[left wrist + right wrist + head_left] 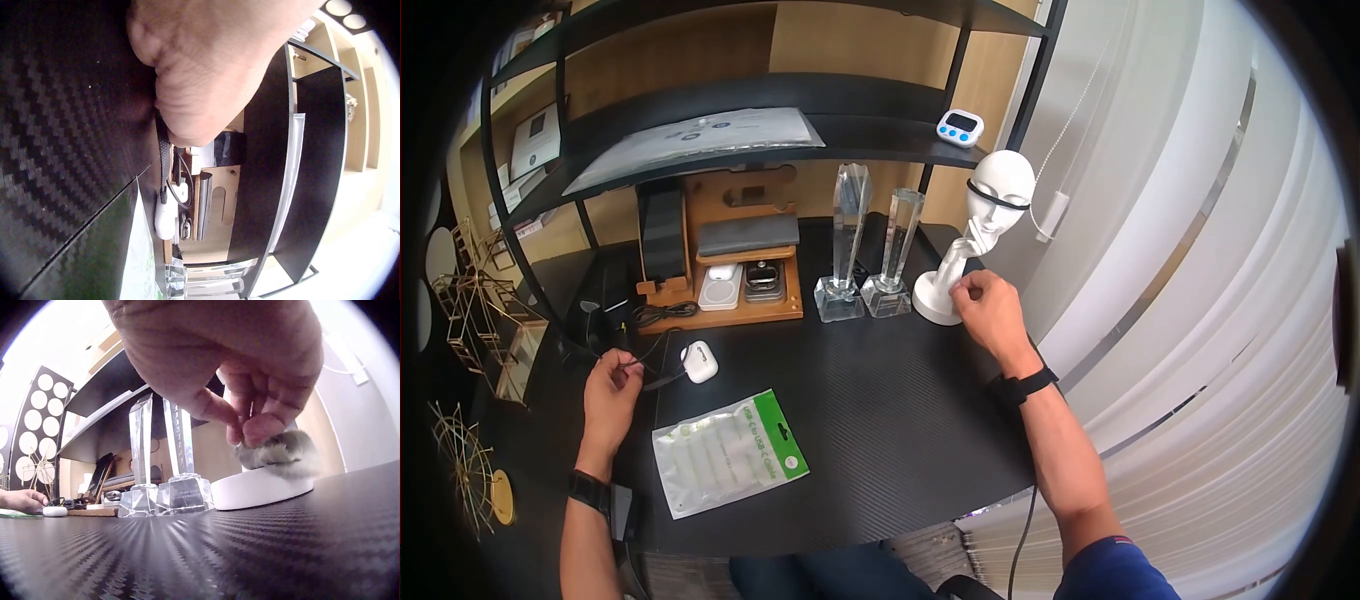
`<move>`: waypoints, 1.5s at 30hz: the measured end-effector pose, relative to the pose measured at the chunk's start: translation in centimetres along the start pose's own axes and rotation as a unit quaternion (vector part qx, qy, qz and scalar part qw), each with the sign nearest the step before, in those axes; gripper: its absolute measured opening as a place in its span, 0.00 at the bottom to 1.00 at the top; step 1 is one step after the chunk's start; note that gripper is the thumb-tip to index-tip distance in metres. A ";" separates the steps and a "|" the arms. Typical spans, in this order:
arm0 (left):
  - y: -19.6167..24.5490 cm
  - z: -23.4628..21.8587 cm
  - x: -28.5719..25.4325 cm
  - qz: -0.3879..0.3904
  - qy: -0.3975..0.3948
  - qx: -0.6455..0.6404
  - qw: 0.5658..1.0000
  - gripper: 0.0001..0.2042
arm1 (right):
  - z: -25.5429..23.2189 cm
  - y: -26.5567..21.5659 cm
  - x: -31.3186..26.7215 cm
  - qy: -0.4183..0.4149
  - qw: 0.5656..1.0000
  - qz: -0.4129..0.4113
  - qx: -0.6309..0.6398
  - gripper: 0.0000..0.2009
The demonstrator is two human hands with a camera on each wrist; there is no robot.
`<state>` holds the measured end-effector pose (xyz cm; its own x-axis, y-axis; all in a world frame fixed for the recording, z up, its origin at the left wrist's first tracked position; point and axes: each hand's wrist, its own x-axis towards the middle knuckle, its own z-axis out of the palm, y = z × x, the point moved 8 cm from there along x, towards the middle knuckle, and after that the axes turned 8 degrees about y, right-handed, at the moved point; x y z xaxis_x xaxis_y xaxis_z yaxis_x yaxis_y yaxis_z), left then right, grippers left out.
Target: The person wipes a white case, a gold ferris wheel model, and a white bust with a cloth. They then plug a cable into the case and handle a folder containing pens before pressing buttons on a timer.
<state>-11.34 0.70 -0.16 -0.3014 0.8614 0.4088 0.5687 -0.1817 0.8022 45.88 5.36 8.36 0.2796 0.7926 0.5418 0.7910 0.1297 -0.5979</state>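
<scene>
My left hand (pixel 608 400) pinches a black woven strap (pixel 165 156) at the left of the desk. The strap runs to a white earbud case (pixel 699 363) lying just right of the fingers. At the back right, my right hand (pixel 993 315) is beside the round base of a white figurine (pixel 1003 185), a head resting on a hand with a black band across its eyes. In the right wrist view, thumb and fingers pinch a blurred grey-green, fuzzy piece (pixel 282 452), like cloth, against the base (pixel 259 490). From the head view, the hand hides this piece.
A green and white cable pouch (pixel 725 455) lies on the front of the black desk (pixel 900 420). Two crystal trophies (pixel 840 270) stand left of the figurine. A wooden stand (pixel 750 285) holds a watch and charger. The shelf above carries a timer (pixel 960 128).
</scene>
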 end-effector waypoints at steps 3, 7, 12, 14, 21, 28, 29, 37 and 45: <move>0.2 0.0 0.1 0.002 0.002 0.000 1.000 0.03 | -0.9 -1.1 0.1 0.043 0.997 -0.036 0.051 0.11; -0.2 0.1 0.2 0.009 -0.002 -0.006 1.000 0.05 | -0.8 0.3 0.6 0.085 0.991 -0.050 0.086 0.10; -0.1 0.0 0.0 0.006 0.008 0.005 1.000 0.05 | 0.7 2.9 1.3 0.047 0.981 0.029 0.186 0.17; 0.1 -0.2 0.0 0.006 0.010 0.003 1.000 0.05 | 0.8 3.0 1.3 0.025 0.984 0.024 0.176 0.20; -0.6 0.0 0.3 0.009 0.003 0.010 1.000 0.06 | 0.6 2.5 1.2 0.026 0.999 -0.041 -0.002 0.26; 0.2 0.0 0.1 -0.002 0.000 0.023 1.000 0.05 | 2.0 2.2 0.0 -0.124 0.991 -0.010 -0.050 0.26; 0.1 0.0 0.2 -0.001 -0.001 0.024 1.000 0.05 | 1.8 2.1 0.1 -0.108 0.993 -0.023 -0.047 0.23; -0.7 0.0 0.2 0.004 0.000 -0.002 1.000 0.05 | 1.4 2.6 0.5 -0.051 0.995 -0.067 -0.051 0.13; 0.4 0.0 0.0 0.008 -0.002 0.029 1.000 0.05 | -0.2 3.1 1.5 0.094 0.993 -0.031 0.064 0.07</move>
<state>-11.14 0.59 0.19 -0.2893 0.8603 0.4198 0.6172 -0.1676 0.7687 48.92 6.82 7.45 0.3396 0.6568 0.6732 0.7372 0.2586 -0.6242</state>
